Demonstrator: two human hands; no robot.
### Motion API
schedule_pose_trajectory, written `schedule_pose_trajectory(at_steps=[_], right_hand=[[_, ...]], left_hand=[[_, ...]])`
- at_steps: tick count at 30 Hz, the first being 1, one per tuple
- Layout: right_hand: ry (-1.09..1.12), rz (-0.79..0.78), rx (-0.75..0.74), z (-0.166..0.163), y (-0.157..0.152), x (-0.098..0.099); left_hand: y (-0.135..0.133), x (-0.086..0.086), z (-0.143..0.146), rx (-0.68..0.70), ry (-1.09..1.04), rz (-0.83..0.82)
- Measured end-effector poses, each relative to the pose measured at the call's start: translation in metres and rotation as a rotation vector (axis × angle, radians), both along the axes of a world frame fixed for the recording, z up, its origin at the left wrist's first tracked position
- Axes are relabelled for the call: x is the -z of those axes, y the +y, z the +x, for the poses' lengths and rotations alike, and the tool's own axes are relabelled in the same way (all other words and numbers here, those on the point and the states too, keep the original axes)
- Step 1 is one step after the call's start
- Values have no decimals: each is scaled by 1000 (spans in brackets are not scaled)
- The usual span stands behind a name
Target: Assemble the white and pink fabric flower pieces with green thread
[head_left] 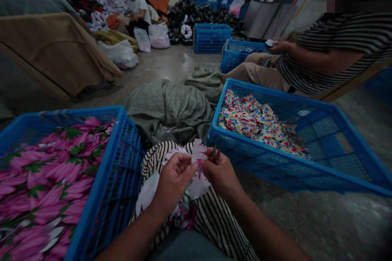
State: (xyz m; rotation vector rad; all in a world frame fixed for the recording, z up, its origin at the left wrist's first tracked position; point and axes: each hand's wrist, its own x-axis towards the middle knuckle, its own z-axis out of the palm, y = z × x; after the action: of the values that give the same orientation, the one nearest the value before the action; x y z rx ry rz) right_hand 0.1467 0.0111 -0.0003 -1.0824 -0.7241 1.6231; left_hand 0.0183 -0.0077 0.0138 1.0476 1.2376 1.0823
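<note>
My left hand (173,179) pinches a white fabric piece (198,151) with pink markings between thumb and fingers, above my lap. Close on its right, my right hand (223,173) is closed around small thread snips (216,154), whose dark blades point upward. Its thumb and forefinger meet at the edge of the same fabric piece; whether they grip it, I cannot tell. More white and pink fabric pieces (148,193) lie across the black-and-white striped cloth (214,220) over my legs. Some of them are hidden behind my hands.
To my left, a blue crate (118,142) holds pink petal-shaped pieces (58,171) with green parts. Another blue crate (275,171) on the right holds colourful printed fabric (260,120). Grey-green sacks (171,106) lie ahead. A person in a striped shirt (343,49) sits at the right.
</note>
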Motion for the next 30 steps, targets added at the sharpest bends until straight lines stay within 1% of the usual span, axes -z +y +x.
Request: schedule_pose_trajectory(at_steps=[2,7,9,11,16,18,20,24,26,28,30], right_hand=[[-57,77,28,-3,-1,-3],[-230,239,48,-7,-1,-5],[-301,296,44,-8,-1,-3],[-365,355,41,-9,0,1],[-478,456,56,-10,1,11],[-489,447,62,-11,1,13],[-466,405,67,-11,3,13],[-251,208,79,-11,5,11],[-168,145,67,-12,5,9],[-150,117,13,-12,5,8],[-112,28,-42,-11,5,7]], left_hand=[[0,1,1,-17,71,35],[3,0,0,-30,468,255],[5,-1,0,-31,551,305],[6,-2,1,-27,528,272],[6,-2,3,-2,347,83],[6,-2,3,7,301,45],[7,-1,2,-1,266,21],[10,0,1,-16,232,11],[10,0,1,-38,266,67],[10,-1,1,-59,305,157],[10,-1,1,-50,269,189]])
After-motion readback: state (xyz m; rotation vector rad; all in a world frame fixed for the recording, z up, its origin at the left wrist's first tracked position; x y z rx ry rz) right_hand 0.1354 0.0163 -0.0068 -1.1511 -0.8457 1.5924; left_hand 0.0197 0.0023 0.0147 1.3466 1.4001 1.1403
